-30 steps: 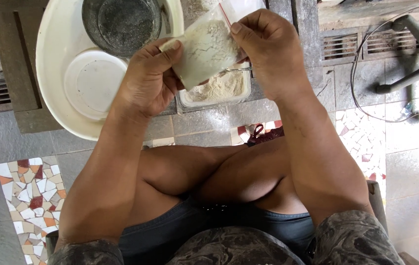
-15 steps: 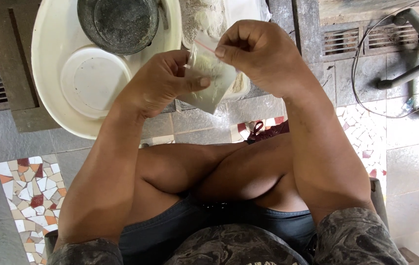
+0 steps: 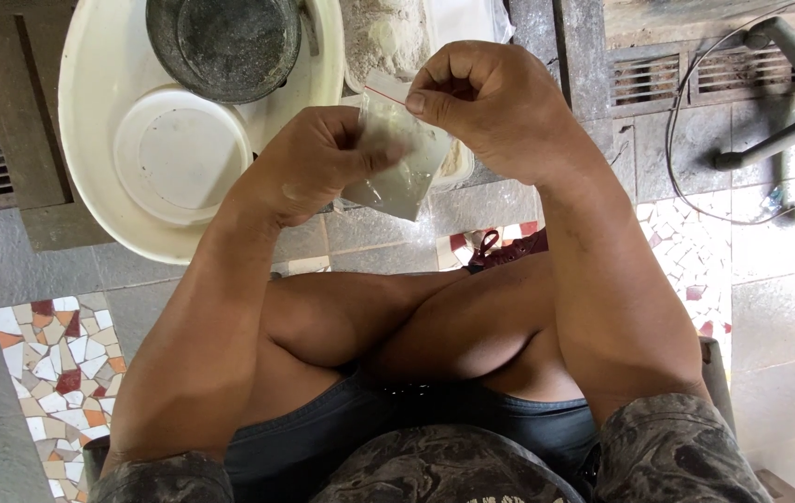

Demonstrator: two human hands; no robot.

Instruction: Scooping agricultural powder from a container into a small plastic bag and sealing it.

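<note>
- A small clear plastic bag (image 3: 397, 168), partly filled with pale powder, is held up between both hands above the crossed legs of the seated person.
- The left hand (image 3: 318, 163) is clamped on the bag's left side, with the thumb pressed across the front of the plastic and the fingers curled behind it.
- The right hand (image 3: 486, 102) is closed on the bag's top edge, where a thin red strip runs along the opening; the edge is pinched between thumb and forefinger.
- The bag is tilted, with its lower corner pointing down towards the grey floor tiles (image 3: 388, 228).
- Just behind the bag, a white container (image 3: 458, 163) of the same pale powder is partly hidden by the hands.
- To the left, a large cream-coloured basin (image 3: 90, 130) is seen on the floor; a round white lid or dish (image 3: 176, 154) lies inside it, and a dark metal bowl (image 3: 225, 42) dusted with powder rests at its upper rim.
- A patch of mosaic tile (image 3: 53, 349) in red, orange and white is set into the floor at the lower left.
- At the right, a grey metal stand (image 3: 788, 121) and a thin cable (image 3: 681, 140) are seen near a floor grate (image 3: 644, 79).
</note>
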